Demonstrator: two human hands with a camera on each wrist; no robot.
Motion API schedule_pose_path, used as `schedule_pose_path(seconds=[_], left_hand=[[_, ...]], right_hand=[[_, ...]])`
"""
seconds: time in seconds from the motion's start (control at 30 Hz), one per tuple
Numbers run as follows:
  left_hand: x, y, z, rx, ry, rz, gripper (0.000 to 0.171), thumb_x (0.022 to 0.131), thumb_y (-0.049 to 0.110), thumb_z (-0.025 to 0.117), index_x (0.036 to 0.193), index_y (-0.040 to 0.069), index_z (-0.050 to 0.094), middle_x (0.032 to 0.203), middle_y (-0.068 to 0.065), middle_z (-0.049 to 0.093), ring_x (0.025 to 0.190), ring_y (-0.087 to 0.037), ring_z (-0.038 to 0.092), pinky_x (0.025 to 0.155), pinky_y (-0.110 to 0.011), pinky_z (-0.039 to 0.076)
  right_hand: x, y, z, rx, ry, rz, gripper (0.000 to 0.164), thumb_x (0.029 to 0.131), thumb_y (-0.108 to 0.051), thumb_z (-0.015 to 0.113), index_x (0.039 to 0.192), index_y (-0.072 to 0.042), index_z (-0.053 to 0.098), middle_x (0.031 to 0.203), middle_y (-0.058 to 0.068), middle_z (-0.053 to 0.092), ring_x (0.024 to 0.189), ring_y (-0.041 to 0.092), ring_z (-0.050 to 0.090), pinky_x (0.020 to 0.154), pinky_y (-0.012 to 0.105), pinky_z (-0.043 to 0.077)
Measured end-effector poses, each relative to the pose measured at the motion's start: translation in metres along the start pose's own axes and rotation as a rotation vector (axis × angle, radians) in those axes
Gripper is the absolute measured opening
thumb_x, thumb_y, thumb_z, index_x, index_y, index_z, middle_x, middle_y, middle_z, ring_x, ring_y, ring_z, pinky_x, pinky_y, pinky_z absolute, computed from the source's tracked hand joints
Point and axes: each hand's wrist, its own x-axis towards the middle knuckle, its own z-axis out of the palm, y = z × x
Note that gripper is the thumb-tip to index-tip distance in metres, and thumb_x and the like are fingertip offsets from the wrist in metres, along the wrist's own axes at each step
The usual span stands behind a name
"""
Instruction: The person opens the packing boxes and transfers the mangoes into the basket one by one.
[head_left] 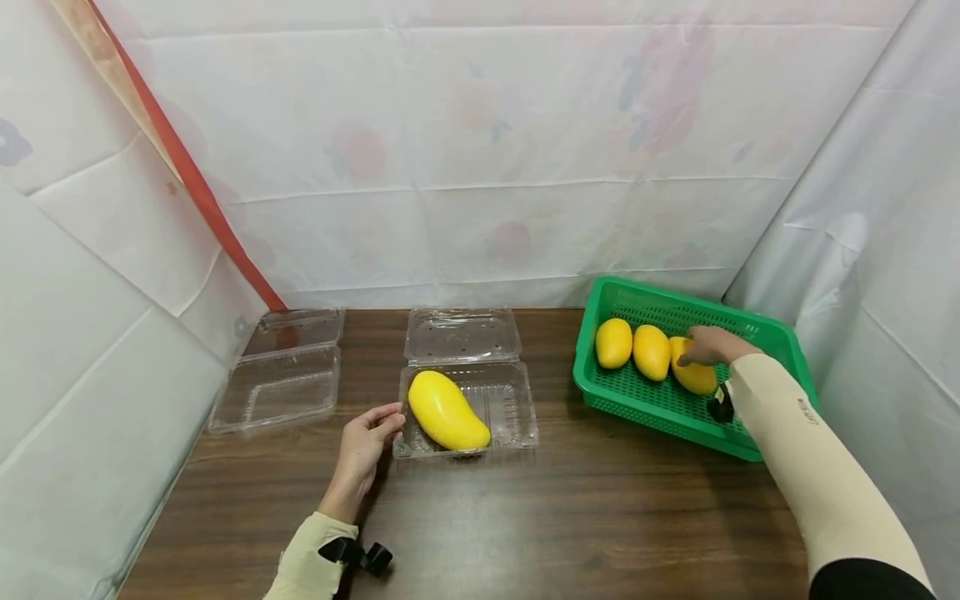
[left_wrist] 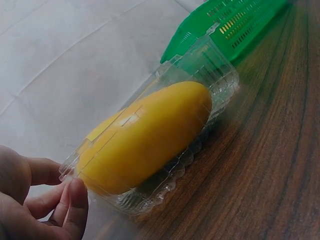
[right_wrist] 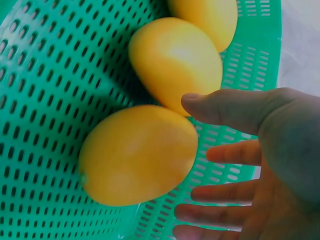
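Observation:
My left hand (head_left: 365,446) pinches the left edge of an open clear plastic clamshell box (head_left: 512,400) between thumb and fingers. In the box's base lies one large yellow mango (head_left: 447,410), set at a slant; the left wrist view shows the same mango (left_wrist: 145,140) through the clear wall. Over at the right, my right hand (head_left: 712,344) reaches into a green basket (head_left: 600,392). Its fingers are spread beside the nearest mango (right_wrist: 140,155), with the thumb overlapping the middle mango (right_wrist: 175,60) in the right wrist view. Nothing is held in that hand.
A second open clear clamshell box (head_left: 281,387) sits on the left of the brown wooden table (head_left: 585,517). The basket's leftmost mango (head_left: 614,343) lies by its left wall. A white patterned sheet (head_left: 465,167) hangs behind the table and along both sides.

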Motion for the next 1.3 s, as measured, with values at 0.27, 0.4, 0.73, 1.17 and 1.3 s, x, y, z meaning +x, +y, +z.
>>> schedule_pose_path(seconds=[0.27, 0.4, 0.73, 1.17, 1.3], left_hand=[[-0.001, 0.001, -0.001, 0.003, -0.003, -0.001, 0.034, 0.093, 0.004, 0.063, 0.124, -0.010, 0.059, 0.083, 0.007, 0.066, 0.068, 0.000, 0.059, 0.064, -0.014, 0.053], [-0.001, 0.002, -0.002, 0.002, 0.000, -0.001, 0.035, 0.093, 0.004, 0.063, 0.124, -0.009, 0.059, 0.084, 0.007, 0.066, 0.069, 0.000, 0.059, 0.064, -0.014, 0.053], [-0.002, 0.002, -0.002, -0.014, -0.002, -0.006, 0.035, 0.092, 0.004, 0.064, 0.125, -0.009, 0.058, 0.083, 0.006, 0.067, 0.068, -0.001, 0.060, 0.064, -0.014, 0.053], [-0.002, 0.000, -0.002, -0.018, -0.014, 0.010, 0.035, 0.093, 0.001, 0.062, 0.125, -0.012, 0.057, 0.081, 0.012, 0.064, 0.068, 0.000, 0.059, 0.064, -0.014, 0.053], [-0.002, 0.003, -0.004, -0.007, -0.012, 0.011, 0.035, 0.093, 0.002, 0.062, 0.125, -0.011, 0.057, 0.085, 0.007, 0.066, 0.069, 0.000, 0.059, 0.065, -0.014, 0.053]], right_hand=[[0.002, -0.014, -0.001, -0.046, 0.016, -0.032, 0.069, 0.098, -0.030, 0.054, 0.142, 0.017, 0.029, 0.144, 0.042, 0.030, 0.130, 0.057, 0.033, 0.105, 0.065, 0.035], [0.003, -0.021, -0.005, -0.049, 0.047, -0.070, 0.068, 0.099, -0.030, 0.053, 0.142, 0.017, 0.030, 0.144, 0.041, 0.031, 0.130, 0.057, 0.033, 0.105, 0.065, 0.035], [0.003, -0.039, -0.011, -0.010, 0.103, -0.105, 0.066, 0.098, -0.029, 0.054, 0.144, 0.013, 0.031, 0.147, 0.038, 0.031, 0.131, 0.056, 0.034, 0.104, 0.066, 0.035], [0.000, -0.076, -0.014, 0.036, 0.190, -0.203, 0.063, 0.099, -0.028, 0.056, 0.145, 0.008, 0.034, 0.148, 0.034, 0.034, 0.134, 0.052, 0.034, 0.106, 0.065, 0.035], [-0.002, -0.090, -0.014, 0.065, 0.219, -0.227, 0.063, 0.099, -0.028, 0.055, 0.146, 0.007, 0.033, 0.149, 0.032, 0.034, 0.136, 0.051, 0.032, 0.108, 0.064, 0.034]])
